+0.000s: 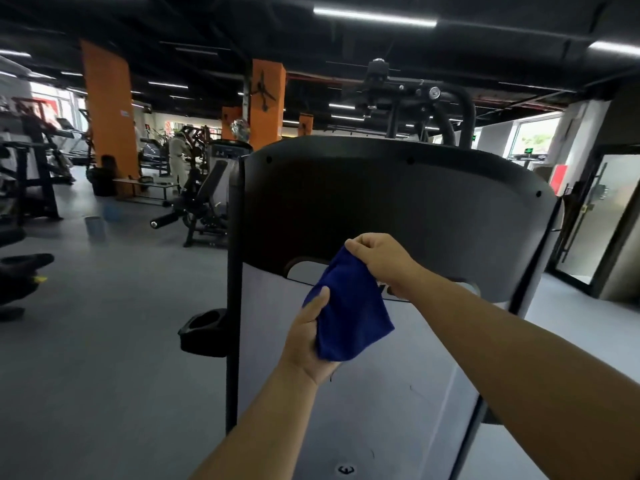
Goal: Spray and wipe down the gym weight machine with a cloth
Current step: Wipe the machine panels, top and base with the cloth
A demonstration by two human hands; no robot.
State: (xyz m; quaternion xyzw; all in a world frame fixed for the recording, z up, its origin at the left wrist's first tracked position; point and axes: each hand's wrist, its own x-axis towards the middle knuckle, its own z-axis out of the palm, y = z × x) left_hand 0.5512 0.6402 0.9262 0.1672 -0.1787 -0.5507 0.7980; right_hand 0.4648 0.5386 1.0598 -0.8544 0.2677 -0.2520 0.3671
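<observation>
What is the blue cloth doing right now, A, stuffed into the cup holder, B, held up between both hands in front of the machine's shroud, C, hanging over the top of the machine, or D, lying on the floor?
B: the left hand grips the blue cloth at its lower edge while the right hand pinches its top corner, in front of the weight machine.

1. The cloth (349,306) is dark blue and crumpled, hanging in the air in front of the weight machine.
2. The weight machine (398,202) stands upright, with a black rounded cover on top and a pale grey panel below it.
</observation>
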